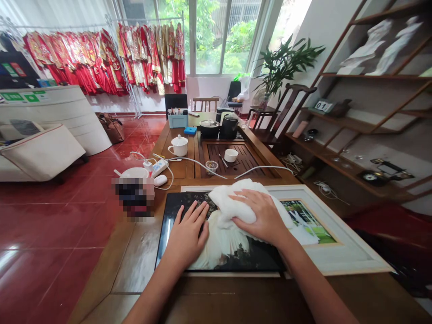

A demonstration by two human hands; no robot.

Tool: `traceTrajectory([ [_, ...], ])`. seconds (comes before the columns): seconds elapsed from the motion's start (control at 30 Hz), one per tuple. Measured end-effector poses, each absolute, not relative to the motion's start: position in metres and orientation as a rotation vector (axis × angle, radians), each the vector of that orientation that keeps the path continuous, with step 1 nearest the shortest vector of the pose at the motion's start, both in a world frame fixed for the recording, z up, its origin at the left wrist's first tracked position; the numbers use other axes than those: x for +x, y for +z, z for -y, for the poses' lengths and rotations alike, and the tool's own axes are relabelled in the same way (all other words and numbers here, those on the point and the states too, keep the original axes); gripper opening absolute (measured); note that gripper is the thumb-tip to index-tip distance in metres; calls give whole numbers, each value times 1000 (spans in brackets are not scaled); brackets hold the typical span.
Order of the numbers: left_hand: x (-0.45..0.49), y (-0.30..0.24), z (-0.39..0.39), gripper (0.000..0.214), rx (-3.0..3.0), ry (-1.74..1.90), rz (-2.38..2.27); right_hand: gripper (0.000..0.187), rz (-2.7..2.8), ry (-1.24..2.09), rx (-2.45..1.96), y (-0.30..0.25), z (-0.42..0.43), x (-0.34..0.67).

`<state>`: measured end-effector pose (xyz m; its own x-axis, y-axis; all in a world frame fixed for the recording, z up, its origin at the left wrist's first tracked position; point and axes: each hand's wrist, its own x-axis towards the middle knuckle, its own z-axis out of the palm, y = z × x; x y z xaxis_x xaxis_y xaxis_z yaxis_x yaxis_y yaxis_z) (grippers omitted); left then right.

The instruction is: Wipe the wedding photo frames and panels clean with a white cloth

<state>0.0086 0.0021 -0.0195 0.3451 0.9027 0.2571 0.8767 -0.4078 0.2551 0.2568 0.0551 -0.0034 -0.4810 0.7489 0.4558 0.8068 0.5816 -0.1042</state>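
Note:
A dark, glossy photo panel lies flat in front of me, showing a pale gown on black. My left hand rests on its left part, fingers spread out and holding nothing. My right hand is closed over a bunched white towel that lies on the panel's upper right part. Some of the picture is hidden under the towel and both hands. Beneath the panel and out to the right is a larger picture in a white frame, with a green outdoor photo inside.
Left of the panel stands a white mug, partly blurred out, near a white mouse and a power strip. A white cable crosses behind. Further back are a lidded cup and a tea tray with a small bowl.

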Motion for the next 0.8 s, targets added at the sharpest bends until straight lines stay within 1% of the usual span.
traceTrajectory([
  [0.23,9,-19,-2,47,2506,546,-1672,64,2489,-191,-1170,-6,14,264],
  [0.37,9,-19,-2,47,2509,540,-1655,67,2521,-181,-1146,-5,28,269],
  [0.47,9,-19,-2,48,2510,529,-1639,64,2524,-168,-1141,-5,13,269],
  [0.7,7,-19,-2,48,2511,541,-1625,57,2406,-179,-1213,-2,-55,253],
  [0.8,8,-19,-1,47,2506,540,-1646,56,2385,-184,-1222,0,-67,249],
])
